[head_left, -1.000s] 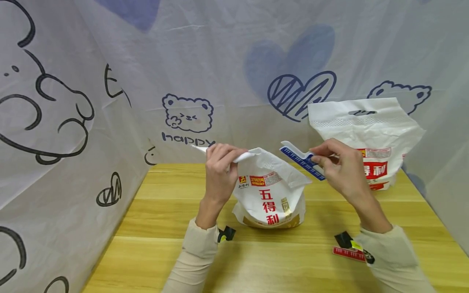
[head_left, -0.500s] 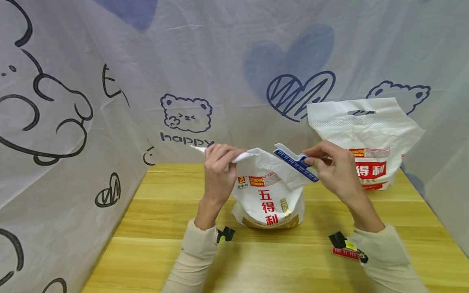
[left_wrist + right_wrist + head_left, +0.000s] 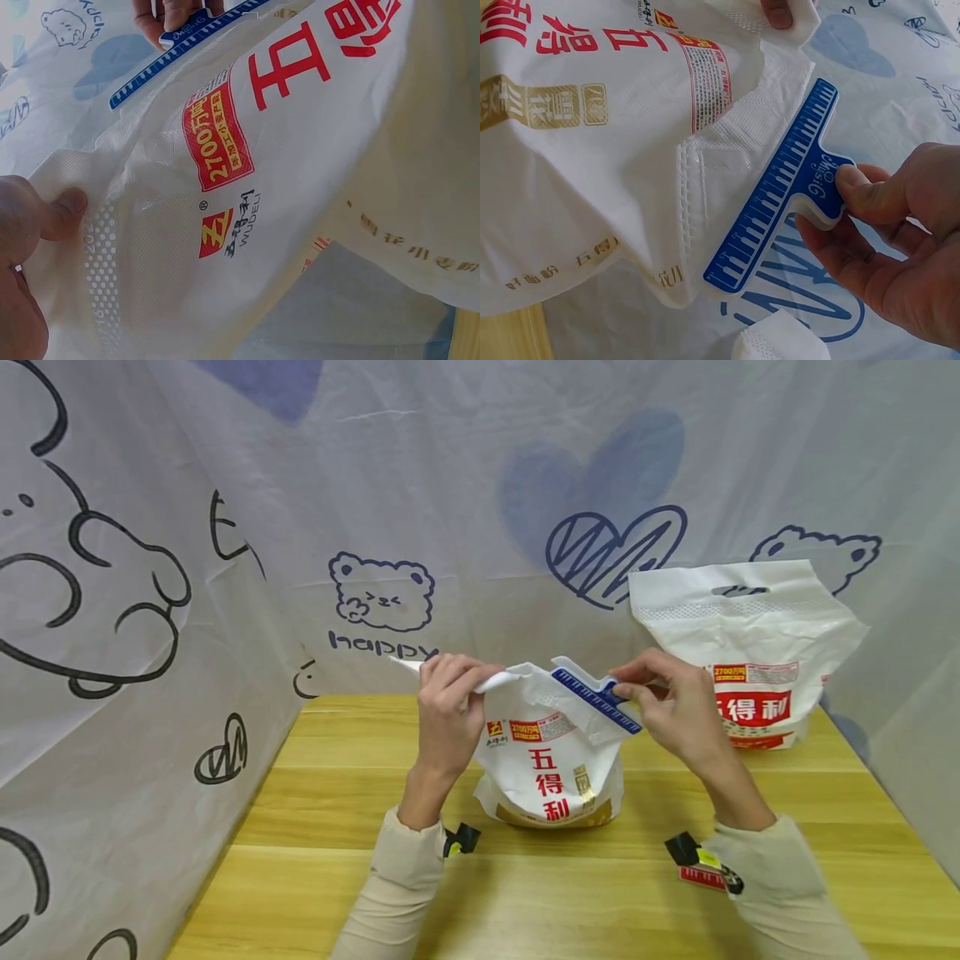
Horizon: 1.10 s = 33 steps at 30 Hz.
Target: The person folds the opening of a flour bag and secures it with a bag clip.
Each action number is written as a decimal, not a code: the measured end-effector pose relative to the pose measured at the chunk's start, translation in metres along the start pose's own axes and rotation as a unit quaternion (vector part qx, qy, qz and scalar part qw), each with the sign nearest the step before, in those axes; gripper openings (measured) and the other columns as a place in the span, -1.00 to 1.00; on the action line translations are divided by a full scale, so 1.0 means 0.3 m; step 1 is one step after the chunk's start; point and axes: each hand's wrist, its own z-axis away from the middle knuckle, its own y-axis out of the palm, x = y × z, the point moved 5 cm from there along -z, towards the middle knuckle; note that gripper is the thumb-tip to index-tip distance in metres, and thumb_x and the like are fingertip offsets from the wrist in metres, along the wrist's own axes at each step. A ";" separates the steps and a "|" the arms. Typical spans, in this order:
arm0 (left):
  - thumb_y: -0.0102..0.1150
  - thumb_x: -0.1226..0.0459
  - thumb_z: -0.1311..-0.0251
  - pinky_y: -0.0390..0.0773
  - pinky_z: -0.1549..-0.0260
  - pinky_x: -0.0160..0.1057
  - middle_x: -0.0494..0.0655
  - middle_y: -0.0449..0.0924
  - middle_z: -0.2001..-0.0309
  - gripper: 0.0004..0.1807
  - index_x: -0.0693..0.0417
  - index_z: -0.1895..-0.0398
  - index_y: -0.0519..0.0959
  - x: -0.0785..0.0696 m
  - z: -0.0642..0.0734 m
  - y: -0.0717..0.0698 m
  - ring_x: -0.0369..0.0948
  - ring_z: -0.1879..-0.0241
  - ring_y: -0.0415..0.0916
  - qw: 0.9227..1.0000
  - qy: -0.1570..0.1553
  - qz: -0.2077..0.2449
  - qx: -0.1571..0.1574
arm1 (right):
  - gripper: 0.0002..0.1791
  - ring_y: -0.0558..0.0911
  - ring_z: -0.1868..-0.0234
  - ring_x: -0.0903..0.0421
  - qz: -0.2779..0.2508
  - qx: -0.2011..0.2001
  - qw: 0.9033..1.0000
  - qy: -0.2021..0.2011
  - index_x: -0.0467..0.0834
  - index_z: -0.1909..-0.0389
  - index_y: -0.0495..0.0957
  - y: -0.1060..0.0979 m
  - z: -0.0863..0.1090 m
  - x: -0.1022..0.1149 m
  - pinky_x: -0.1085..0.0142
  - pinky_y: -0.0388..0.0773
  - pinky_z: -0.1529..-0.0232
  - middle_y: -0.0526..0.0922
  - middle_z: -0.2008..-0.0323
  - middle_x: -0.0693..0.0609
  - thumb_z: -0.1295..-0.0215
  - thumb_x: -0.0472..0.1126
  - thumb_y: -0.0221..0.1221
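Note:
A white flour bag (image 3: pixel 543 760) with red lettering stands on the table, its top folded over. My left hand (image 3: pixel 452 710) grips the folded top edge at the bag's left; the thumb presses on the bag near its dotted band in the left wrist view. With thumb and fingers, my right hand (image 3: pixel 671 702) pinches the tab of a blue clip (image 3: pixel 780 191) printed with piano keys. The clip's long bar lies along the bag's folded right edge, overlapping the white plastic in the right wrist view.
A second white flour bag (image 3: pixel 750 635) with a cut-out handle stands at the back right. A red clip (image 3: pixel 702 877) lies on the wooden table (image 3: pixel 315 827) by the right sleeve. A printed cloth (image 3: pixel 480 510) hangs behind and at the sides.
My right hand has carried the blue clip leftward, from beside the bag onto its folded right edge. The left hand keeps its hold on the bag's top.

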 end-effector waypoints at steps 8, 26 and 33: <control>0.26 0.65 -0.08 0.40 -0.11 0.00 -0.02 0.71 0.32 -0.73 0.18 0.30 0.76 0.000 -0.002 0.004 -0.09 0.27 0.56 1.000 0.000 0.001 0.000 | -0.85 0.69 0.22 -0.02 -0.006 0.008 1.000 0.004 -0.29 0.22 0.65 0.016 -0.003 -0.006 0.55 0.57 0.27 0.74 0.19 -0.15 -0.26 -0.54 0.29; 0.25 0.67 -0.07 0.40 -0.10 0.00 -0.02 0.71 0.33 -0.72 0.18 0.31 0.77 0.005 -0.002 0.005 -0.10 0.29 0.57 1.000 -0.005 0.005 -0.003 | -0.85 0.70 0.24 -0.03 -0.016 0.009 1.000 -0.016 -0.30 0.26 0.66 0.040 -0.005 -0.011 0.53 0.60 0.27 0.74 0.22 -0.15 -0.22 -0.57 0.30; 0.25 0.67 -0.07 0.41 -0.07 -0.01 -0.02 0.72 0.35 -0.73 0.20 0.33 0.77 0.007 -0.003 0.003 -0.10 0.31 0.57 1.000 -0.007 0.007 -0.011 | -0.84 0.72 0.22 -0.06 -0.023 0.006 0.999 -0.030 -0.30 0.27 0.66 0.054 -0.006 -0.006 0.54 0.61 0.22 0.73 0.24 -0.15 -0.21 -0.57 0.31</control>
